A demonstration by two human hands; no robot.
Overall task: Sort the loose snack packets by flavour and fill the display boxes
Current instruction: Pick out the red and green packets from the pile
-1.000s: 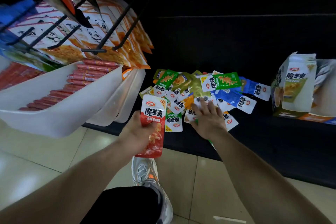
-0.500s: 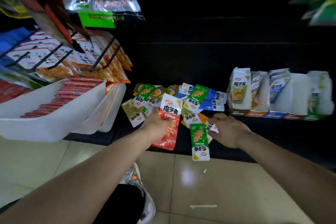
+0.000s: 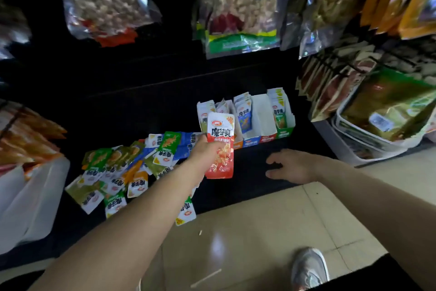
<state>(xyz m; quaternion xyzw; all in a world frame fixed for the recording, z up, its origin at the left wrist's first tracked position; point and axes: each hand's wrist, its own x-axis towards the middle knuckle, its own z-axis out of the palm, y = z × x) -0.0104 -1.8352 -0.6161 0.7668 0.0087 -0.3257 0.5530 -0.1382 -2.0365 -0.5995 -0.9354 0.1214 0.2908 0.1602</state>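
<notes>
Risk lies in the grip — left hand (image 3: pixel 205 151) pinches the red packet (image 3: pixel 221 135) by one edge, just before the display boxes (image 3: pixel 259 113), so it could slip or land in the wrong flavour. Right hand (image 3: pixel 291 166) hangs open, empty, over the shelf (image 3: pixel 247 179).

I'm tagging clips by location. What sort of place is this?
Most likely a small shop's snack aisle: big sealed bags of nuts hang above, display boxes of small packets stand on the dark shelf, and the left hand holds a red packet beside a loose pile of packets.
</notes>
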